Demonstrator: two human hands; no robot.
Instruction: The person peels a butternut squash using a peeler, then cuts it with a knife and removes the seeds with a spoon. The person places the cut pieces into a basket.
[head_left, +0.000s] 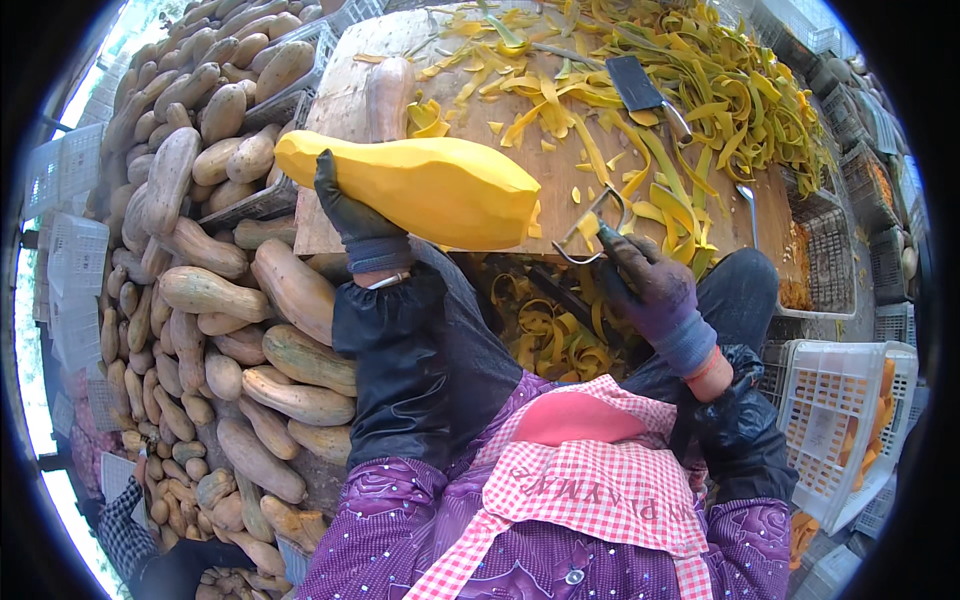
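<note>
My left hand (356, 214), in a dark work glove, grips a peeled yellow squash (442, 191) near its narrower end. The squash lies sideways over the front edge of a wooden board (450, 105), its thick end pointing right. In my gloved right hand (646, 281) is a wide Y-shaped peeler (616, 196), just right of the squash and apart from it. A bit of yellow peel clings near the peeler's frame. Behind the squash, an unpeeled tan squash (390, 97) lies on the board, partly hidden.
A cleaver (634, 82) and a metal spoon (746, 196) lie on the board beside heaped peel strips (720, 97). Unpeeled squashes (217, 292) are piled at left. A white crate (829, 420) of orange pieces stands at right. Another person's checked sleeve (124, 517) shows lower left.
</note>
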